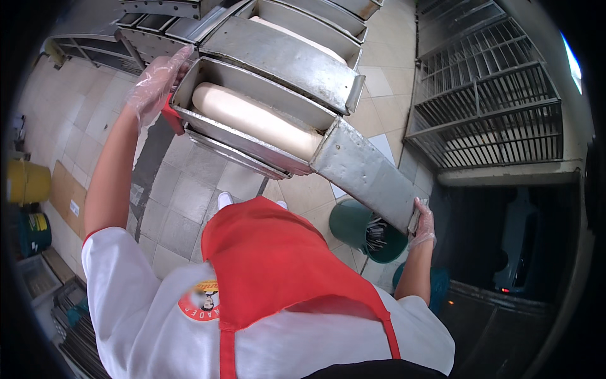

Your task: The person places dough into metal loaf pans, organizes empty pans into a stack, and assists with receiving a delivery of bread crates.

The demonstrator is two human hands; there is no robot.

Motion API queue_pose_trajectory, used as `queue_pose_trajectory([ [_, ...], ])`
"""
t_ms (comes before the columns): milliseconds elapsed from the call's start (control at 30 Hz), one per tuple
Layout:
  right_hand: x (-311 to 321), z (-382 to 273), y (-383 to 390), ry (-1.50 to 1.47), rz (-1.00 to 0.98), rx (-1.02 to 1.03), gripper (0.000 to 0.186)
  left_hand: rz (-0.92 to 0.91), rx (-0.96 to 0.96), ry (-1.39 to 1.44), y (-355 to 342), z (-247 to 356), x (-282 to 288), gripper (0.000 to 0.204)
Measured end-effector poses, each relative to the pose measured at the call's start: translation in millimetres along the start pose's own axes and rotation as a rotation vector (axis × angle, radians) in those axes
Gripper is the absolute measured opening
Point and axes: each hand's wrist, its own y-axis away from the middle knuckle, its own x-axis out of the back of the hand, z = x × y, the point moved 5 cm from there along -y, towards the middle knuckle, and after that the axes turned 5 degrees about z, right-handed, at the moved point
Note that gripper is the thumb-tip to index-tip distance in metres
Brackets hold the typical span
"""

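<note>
A long metal loaf pan (252, 84) lies uncovered in front of me, with a smooth pale roll of dough (252, 117) inside. My left hand (158, 83), in a clear plastic glove, grips the pan's far-left end corner. To the right, my gloved right hand (424, 225) holds the outer end of a flat metal pan lid (366, 174). The lid's other end meets the right end of the pan, and its length slants down toward me. Just beyond stands a second pan with its lid (284, 60) partly over it, dough showing past the lid's edge.
More metal pans (328, 16) stand farther back. Below the lid is a green bucket (350, 222) holding thin dark pieces. A barred metal rack (492, 95) fills the right side. A yellow bucket (28, 181) and a cardboard sheet (68, 196) are at the left.
</note>
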Motion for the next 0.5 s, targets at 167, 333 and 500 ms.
queue_pose_trajectory([
  [167,8.9,-19.3,-9.1,0.107,-0.017,0.046,0.048,-0.056,-0.132,-0.172,-8.5,-13.6,-7.7,0.064],
  [333,20.3,-19.1,-27.9,0.128,0.009,0.137,0.044,-0.019,-0.311,-0.582,-25.8,-13.8,-22.3,0.058],
  [500,4.9,-40.6,-38.6,0.148,-0.019,0.131,0.046,0.047,-0.382,-0.538,-24.1,-17.6,-21.2,0.05],
])
